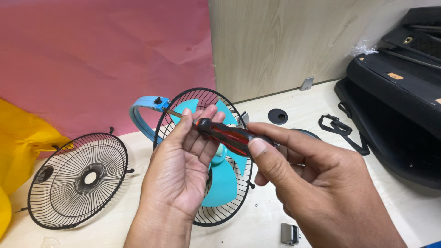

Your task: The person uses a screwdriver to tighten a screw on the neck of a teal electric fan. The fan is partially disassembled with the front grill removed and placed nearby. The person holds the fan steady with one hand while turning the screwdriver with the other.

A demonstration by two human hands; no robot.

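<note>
Pale table [321,105] bears detached grille [78,180], black bag [395,105].

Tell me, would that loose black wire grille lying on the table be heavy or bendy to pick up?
The wire grille is probably light for its size, since it is thin wires with open gaps. It would likely feel springy rather than floppy, as ring and spokes brace it. Being round and domed, it might rock if pushed.

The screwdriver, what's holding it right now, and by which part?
The right hand pinches the screwdriver at the butt of its red-and-black handle; the left hand steadies it with fingertips near the shaft end.
</note>
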